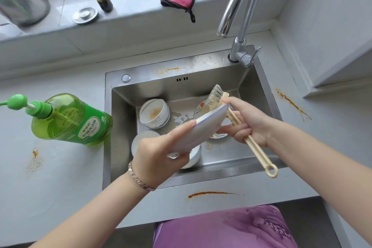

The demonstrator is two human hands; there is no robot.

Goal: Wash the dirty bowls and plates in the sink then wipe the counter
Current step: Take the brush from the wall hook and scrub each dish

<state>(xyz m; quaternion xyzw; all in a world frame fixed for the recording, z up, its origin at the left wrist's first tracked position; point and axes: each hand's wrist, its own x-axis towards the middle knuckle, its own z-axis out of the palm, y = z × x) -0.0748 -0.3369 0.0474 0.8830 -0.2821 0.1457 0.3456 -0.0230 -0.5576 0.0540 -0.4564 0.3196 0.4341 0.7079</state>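
Left hand (159, 151) grips a white plate (203, 127), tilted above the sink (124, 119), its face turned away. Right hand (247, 123) is curled round the brush (216, 96) handle, bristles at the plate's far rim. Below, one stained bowl (155, 113) shows; other dishes (141, 141) are largely hidden

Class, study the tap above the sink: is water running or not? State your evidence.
Not running: no stream leaves the spout of the tap, and none falls into the sink beneath it.
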